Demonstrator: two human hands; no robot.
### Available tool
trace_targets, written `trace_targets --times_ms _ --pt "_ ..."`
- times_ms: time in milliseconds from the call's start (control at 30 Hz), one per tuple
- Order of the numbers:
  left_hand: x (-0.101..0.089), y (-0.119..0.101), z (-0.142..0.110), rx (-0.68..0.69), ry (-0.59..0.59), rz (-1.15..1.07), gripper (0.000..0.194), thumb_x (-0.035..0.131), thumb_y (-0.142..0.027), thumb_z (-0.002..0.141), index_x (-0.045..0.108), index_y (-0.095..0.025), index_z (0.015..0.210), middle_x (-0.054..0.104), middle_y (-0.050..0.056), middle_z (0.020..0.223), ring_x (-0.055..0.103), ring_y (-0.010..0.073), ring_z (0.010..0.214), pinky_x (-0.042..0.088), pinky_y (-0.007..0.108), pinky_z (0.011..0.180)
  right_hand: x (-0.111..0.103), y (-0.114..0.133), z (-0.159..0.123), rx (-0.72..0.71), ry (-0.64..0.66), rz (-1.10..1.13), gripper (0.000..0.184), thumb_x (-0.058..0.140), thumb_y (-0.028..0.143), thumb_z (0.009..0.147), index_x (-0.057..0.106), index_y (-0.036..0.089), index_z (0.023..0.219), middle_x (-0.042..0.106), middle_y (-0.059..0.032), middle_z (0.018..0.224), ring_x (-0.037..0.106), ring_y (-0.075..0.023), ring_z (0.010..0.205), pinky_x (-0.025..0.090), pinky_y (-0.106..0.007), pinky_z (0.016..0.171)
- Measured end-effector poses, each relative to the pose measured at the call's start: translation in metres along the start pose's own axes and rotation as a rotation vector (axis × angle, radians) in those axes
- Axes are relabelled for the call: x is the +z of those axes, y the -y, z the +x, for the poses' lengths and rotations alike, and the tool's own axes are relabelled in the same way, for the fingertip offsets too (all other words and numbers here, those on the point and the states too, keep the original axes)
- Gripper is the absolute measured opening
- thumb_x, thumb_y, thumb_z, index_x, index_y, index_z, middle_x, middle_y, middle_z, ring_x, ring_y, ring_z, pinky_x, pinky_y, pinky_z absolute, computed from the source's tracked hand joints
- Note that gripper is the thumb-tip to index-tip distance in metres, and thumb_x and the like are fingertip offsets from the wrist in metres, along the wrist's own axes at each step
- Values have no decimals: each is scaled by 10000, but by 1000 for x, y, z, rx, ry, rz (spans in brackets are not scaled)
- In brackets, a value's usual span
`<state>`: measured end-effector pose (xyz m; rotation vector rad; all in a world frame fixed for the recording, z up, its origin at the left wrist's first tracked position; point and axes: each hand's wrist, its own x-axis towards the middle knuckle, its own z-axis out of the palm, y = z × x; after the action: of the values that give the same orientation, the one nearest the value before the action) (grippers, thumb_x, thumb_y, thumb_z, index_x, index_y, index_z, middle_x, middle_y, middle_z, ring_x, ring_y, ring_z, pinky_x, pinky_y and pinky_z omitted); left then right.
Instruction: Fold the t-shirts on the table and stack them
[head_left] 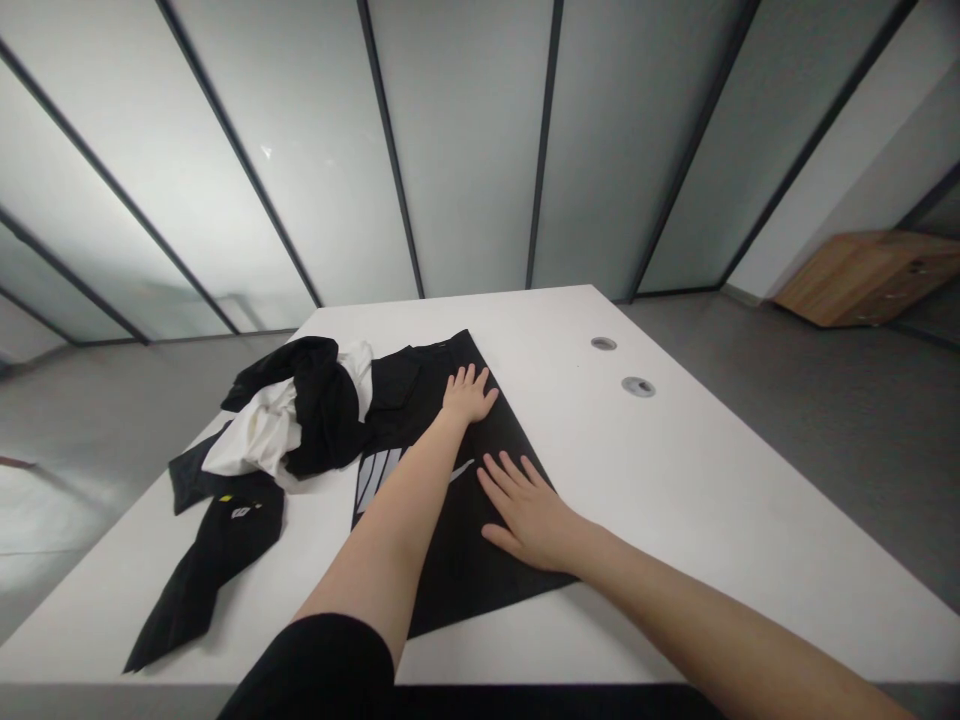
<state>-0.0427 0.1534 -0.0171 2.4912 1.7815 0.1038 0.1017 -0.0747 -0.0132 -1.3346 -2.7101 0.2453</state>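
A folded black garment [439,560] with white stripes and a small white logo lies flat on the white table [675,500] in front of me. My left hand [468,393] rests palm down on its far end, fingers stretched out. My right hand [529,507] lies flat on the garment's right side, nearer to me, fingers spread. Neither hand holds anything.
A heap of black and white clothes [300,415] sits left of the garment. Another black garment [214,560] with a small yellow tag trails toward the table's front left edge. Two round cable grommets [637,386] are set in the table at right. Frosted glass panels stand behind; a wooden cabinet [870,275] is far right.
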Motion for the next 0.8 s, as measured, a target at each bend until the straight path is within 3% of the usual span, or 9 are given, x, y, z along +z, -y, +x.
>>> trace_targets --times_ms 200,367,467,600,800 --pt "-4 3 8 43 16 21 760 277 -604 1075 296 -216 1728 216 124 1806 189 352 1667 198 551 1330 5 7 7 9 -84 44 714 515 500 1084 408 130 1685 314 -184 1755 244 -427 1635 252 -659 1304" --pt "-7 5 12 40 19 22 756 281 -593 1077 296 -209 1728 211 127 1806 186 347 1669 197 541 1332 5 -5 15 83 -185 61 587 462 321 1097 462 156 1660 416 -176 1711 331 -394 1611 334 -639 1280" --pt "-8 5 14 36 13 16 750 295 -582 1077 304 -203 1723 218 132 1803 192 346 1667 194 533 1333 6 -6 15 63 -152 35 593 501 319 1080 484 131 1643 412 -194 1709 343 -415 1601 352 -639 1269" --pt "-7 5 14 27 -6 4 748 314 -581 1072 313 -201 1716 234 131 1800 192 338 1668 187 529 1334 4 1 7 -11 -75 12 678 514 452 1091 425 122 1676 319 -198 1752 256 -444 1627 272 -644 1300" --pt "-5 4 14 4 -25 -12 795 319 -586 1056 310 -122 1701 262 171 1786 194 341 1665 192 509 1335 -6 8 -3 -74 1 52 680 469 503 1110 399 160 1693 263 -203 1775 208 -441 1642 216 -654 1307"
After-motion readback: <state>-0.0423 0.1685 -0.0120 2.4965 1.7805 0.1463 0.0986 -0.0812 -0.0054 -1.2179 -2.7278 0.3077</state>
